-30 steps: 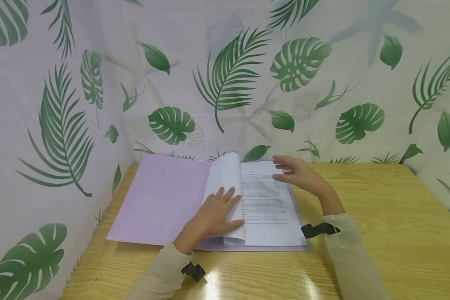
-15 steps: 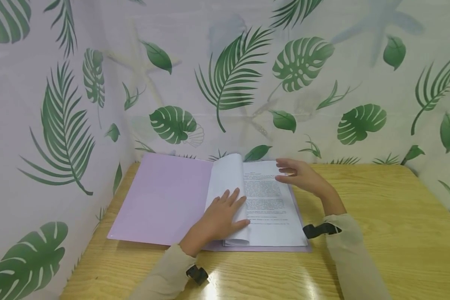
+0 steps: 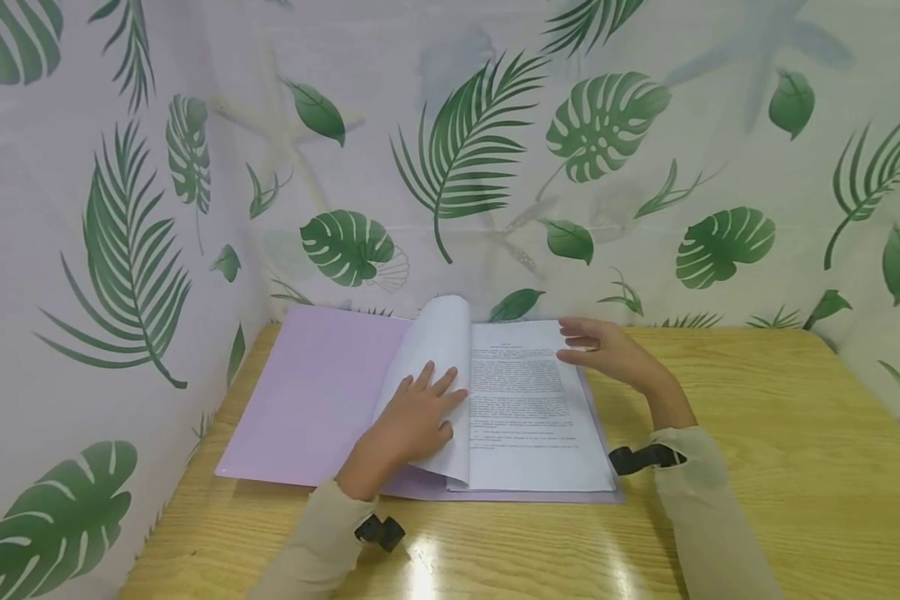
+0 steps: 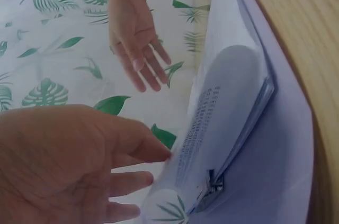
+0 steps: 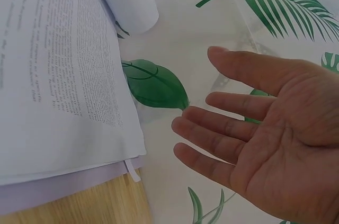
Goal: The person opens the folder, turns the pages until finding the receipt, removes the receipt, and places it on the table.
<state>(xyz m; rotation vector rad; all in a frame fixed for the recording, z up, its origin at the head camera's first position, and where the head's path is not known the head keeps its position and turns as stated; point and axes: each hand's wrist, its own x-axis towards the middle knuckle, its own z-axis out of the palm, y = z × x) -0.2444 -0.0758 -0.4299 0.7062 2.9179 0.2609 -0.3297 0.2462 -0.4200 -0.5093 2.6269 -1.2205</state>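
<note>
Folder is lying spread on the table, reaching from left of the left fingers to just under the right ones. Left hand is resting over the turned sheet, back of hand up, fingers straight and fanned, gripping nothing. Pressing or just skimming, can't tell; left wrist view is too dim to settle fingertip contact.

Sheet is curling up under and past the left fingertips. Lilac cover is showing bare to the left of those fingers. Printed page is lying flat to their right, running across to below the right fingers.

Right hand is hanging at the page's far right corner, fingers loosely extended, thumb apart, holding nothing. Right wrist view is showing a gap between fingertips and paper.

Small tab is poking out at the page corner, apart from the right fingertips. Metal clip is sitting just beside the left fingertips in the left wrist view, where paper is meeting folder. Leafy backdrop is hanging beyond both sets of fingers. Black straps are wrapping both wrists, behind the fingers.
</note>
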